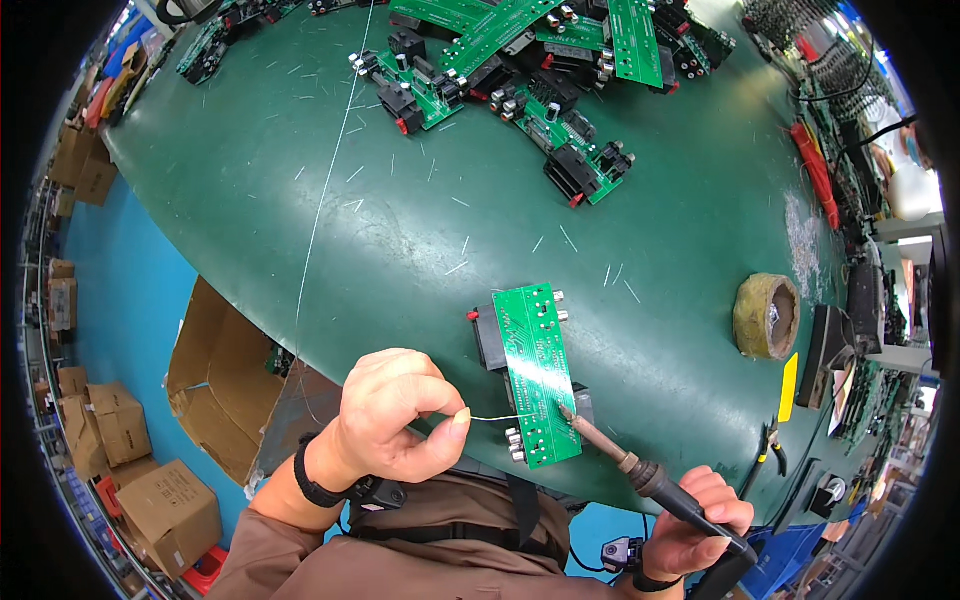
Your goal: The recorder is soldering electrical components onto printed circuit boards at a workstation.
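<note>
A green circuit board (pixel 538 360) lies solder side up near the table's front edge, its black parts and metal jacks showing along the sides. My left hand (pixel 402 415) pinches a thin solder wire (pixel 492 418) between thumb and forefinger, and the wire's end reaches over the lower part of the board. My right hand (pixel 697 525) is wrapped around the black handle of a soldering iron (pixel 640 471). The iron's tip meets the board's lower right area, close to the wire's end; whether the two touch is too small to tell.
Several circuit boards (pixel 570 140) are piled at the back of the green table (pixel 400 240), with wire clippings scattered about. To the right stand a yellowish tape roll (pixel 766 317), a yellow strip (pixel 789 388) and pliers (pixel 770 448). An opened cardboard box (pixel 225 380) sits left of the table.
</note>
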Demonstrator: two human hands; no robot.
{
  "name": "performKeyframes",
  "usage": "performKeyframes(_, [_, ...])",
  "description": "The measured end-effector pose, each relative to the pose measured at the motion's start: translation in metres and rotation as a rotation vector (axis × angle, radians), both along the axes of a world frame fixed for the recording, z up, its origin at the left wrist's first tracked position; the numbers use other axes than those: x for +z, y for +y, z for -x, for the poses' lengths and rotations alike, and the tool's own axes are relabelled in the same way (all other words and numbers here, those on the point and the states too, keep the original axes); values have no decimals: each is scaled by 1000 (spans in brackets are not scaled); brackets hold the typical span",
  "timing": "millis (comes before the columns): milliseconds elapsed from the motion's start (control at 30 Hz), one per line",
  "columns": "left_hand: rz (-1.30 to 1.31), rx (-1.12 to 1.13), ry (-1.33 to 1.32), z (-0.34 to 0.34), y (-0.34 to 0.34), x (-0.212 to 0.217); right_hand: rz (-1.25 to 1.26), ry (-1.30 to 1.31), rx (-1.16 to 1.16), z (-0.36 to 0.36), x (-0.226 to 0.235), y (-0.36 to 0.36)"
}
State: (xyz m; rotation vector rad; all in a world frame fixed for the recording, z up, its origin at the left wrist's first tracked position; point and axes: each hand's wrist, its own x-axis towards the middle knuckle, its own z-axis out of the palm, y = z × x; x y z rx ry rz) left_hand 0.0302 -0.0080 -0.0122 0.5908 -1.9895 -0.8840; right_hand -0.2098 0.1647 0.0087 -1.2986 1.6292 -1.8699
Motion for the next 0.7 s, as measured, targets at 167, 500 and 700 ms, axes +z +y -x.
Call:
performKeyframes(167, [-46, 25, 21, 0, 2, -2, 9, 2, -5, -1, -1, 0])
performKeyframes(500, [-36, 8, 45, -1, 0, -2, 2, -27, -3, -2, -1, 0])
performKeyframes(700, [-46, -14, 57, -2, 1, -3, 8, -9, -3, -3, -2, -1])
